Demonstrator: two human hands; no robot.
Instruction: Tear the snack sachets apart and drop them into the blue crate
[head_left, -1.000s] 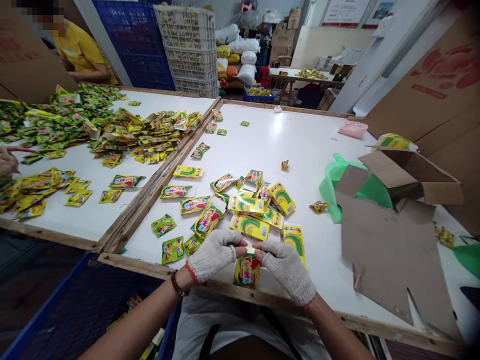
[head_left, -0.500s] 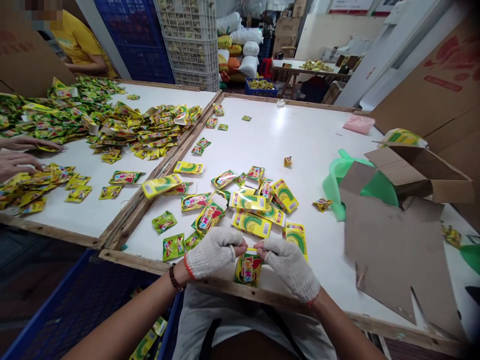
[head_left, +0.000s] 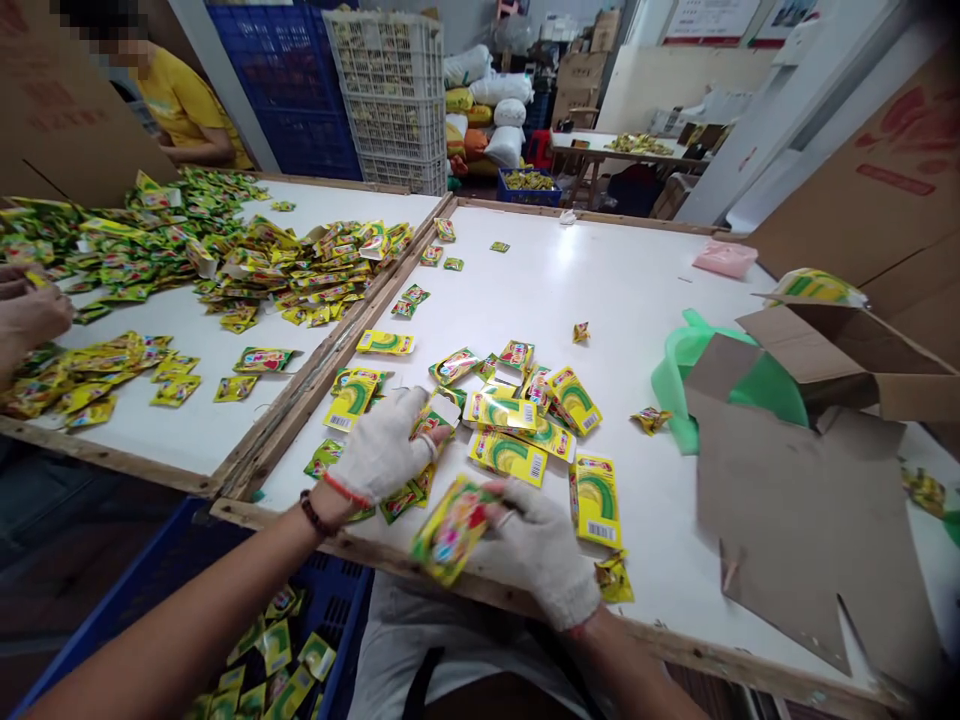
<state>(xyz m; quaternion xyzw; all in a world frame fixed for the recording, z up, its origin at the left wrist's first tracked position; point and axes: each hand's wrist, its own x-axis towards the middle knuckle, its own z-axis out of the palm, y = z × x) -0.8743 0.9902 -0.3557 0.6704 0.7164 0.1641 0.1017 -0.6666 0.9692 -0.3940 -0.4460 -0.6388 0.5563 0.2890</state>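
Currently, a yellow-green box (head_left: pixel 450 530) is being gripped by the fingers of the gloved right hand (head_left: pixel 544 555) and is being held tilted, blurred, over the near wooden edge of the white table (head_left: pixel 637 270). The gloved left hand (head_left: pixel 390 450) is being held over the scattered boxes (head_left: pixel 506 458), its thumb extended; whether anything is being grasped there cannot be told. A yellow sachet (head_left: pixel 615 578) is lying just beside the right hand. Farther right, a green basin (head_left: pixel 671 400) is being partly covered by a cardboard sheet (head_left: pixel 784 510). Across the wooden divider (head_left: pixel 300 375), sachets (head_left: pixel 292 270) are being heaped together, with another person's hands (head_left: pixel 34 315) near them. Below the table, packets are being held in a blue crate (head_left: pixel 112 660).
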